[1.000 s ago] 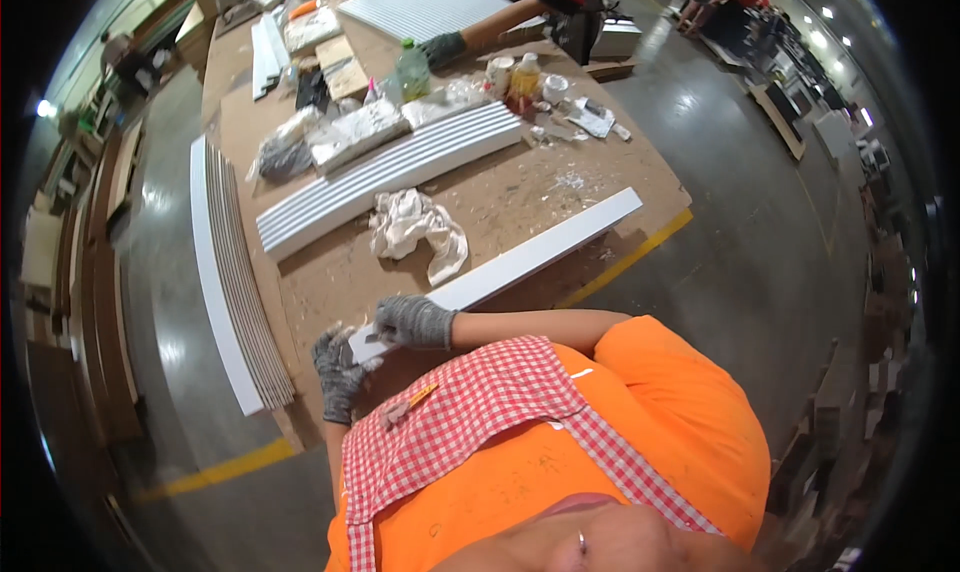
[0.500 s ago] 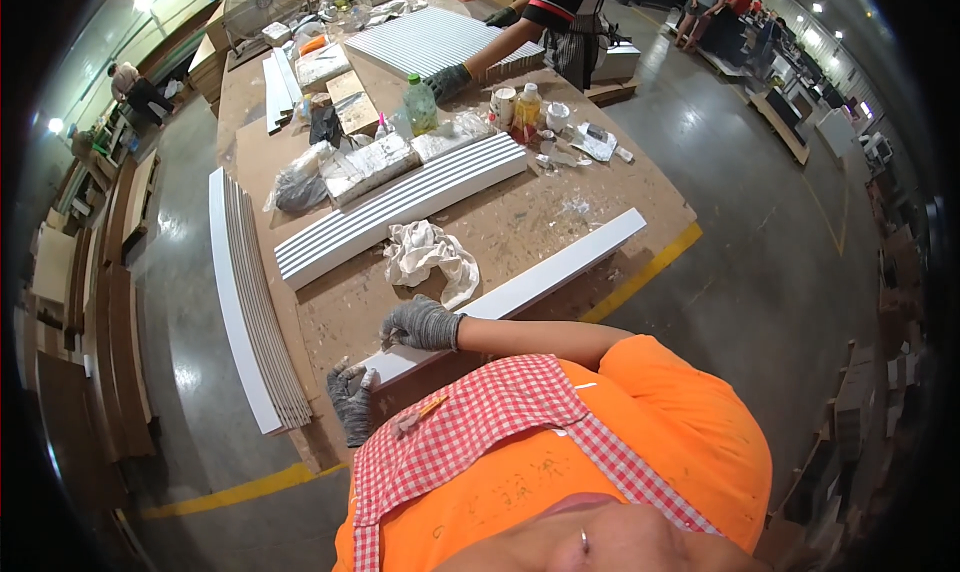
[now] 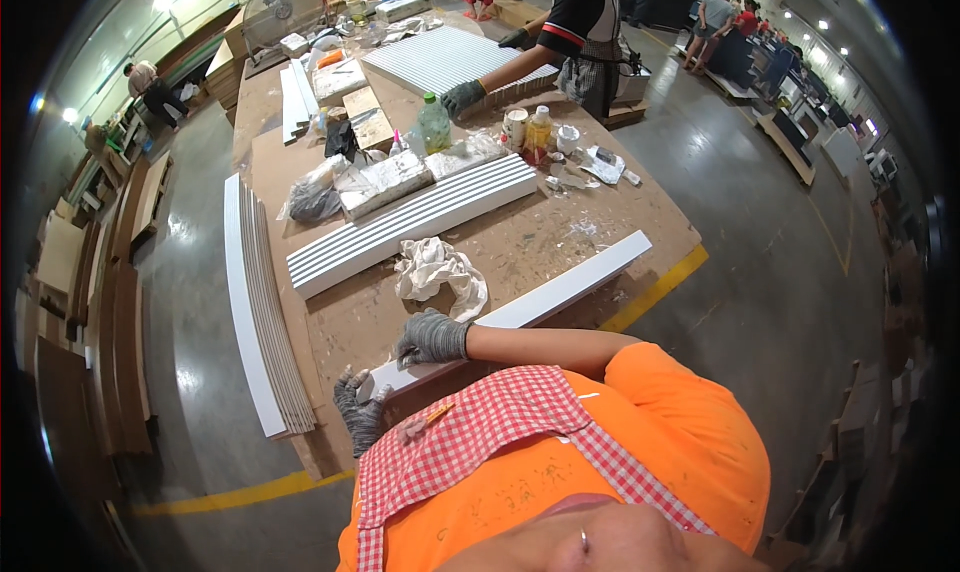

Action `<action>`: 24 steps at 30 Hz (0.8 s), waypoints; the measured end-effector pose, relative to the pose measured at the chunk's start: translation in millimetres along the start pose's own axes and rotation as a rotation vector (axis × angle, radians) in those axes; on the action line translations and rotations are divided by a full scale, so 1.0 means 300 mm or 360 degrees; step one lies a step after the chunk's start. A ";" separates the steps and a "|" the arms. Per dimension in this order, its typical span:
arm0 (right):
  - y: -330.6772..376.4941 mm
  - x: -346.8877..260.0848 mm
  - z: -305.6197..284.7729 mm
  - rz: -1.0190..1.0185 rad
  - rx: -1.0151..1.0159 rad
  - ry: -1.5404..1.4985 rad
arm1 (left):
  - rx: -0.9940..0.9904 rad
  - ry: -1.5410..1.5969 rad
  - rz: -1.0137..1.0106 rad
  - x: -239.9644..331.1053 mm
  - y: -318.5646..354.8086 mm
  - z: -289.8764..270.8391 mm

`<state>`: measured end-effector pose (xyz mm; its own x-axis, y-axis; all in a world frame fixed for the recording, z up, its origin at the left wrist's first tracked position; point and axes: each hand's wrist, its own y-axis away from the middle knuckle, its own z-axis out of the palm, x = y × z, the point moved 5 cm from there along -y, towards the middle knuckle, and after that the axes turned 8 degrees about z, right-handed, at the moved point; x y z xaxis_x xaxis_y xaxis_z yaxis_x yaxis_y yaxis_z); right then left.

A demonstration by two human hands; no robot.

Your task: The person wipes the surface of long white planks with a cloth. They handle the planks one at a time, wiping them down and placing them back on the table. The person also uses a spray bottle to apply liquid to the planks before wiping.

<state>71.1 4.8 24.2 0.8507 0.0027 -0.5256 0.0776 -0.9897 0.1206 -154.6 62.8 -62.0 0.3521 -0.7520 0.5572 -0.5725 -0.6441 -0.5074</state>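
Observation:
A long white board lies slantwise along the near edge of the table, its left end close to my body. My right hand, in a grey knit glove, is closed over the board near that end, fingers bent down on it. At the end itself, my gloved left hand grips the board with thumb and fingers; part of its grasp is hidden. A crumpled white cloth lies just beyond my right hand. Behind the cloth rests a bundle of white strips set side by side.
More white boards stand in a row along the table's left edge. Wrapped packs, a green bottle and an amber bottle stand farther back. A co-worker's gloved hand rests by a sheet of white strips.
The whole view has shifted slightly, so the table sits a little lower and farther right. Both my hands stay at the board's left end, with little visible movement.

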 end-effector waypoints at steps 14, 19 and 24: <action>-0.087 -0.042 0.067 -0.0086 0.0066 0.0168 | 0.0152 0.1269 -0.0897 0.008 0.014 0.012; -0.103 -0.042 0.095 -0.0123 0.0084 0.0118 | -0.0003 0.0588 -0.0332 0.002 0.000 0.011; -0.121 -0.055 0.098 -0.0153 0.0138 0.0043 | -0.0095 0.0184 -0.0005 0.000 -0.017 0.000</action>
<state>39.1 36.4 3.6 0.8554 0.1008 -0.5081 0.1153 -0.9933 -0.0030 -151.6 66.0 -59.5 0.2684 -0.7266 0.6324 -0.6159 -0.6343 -0.4673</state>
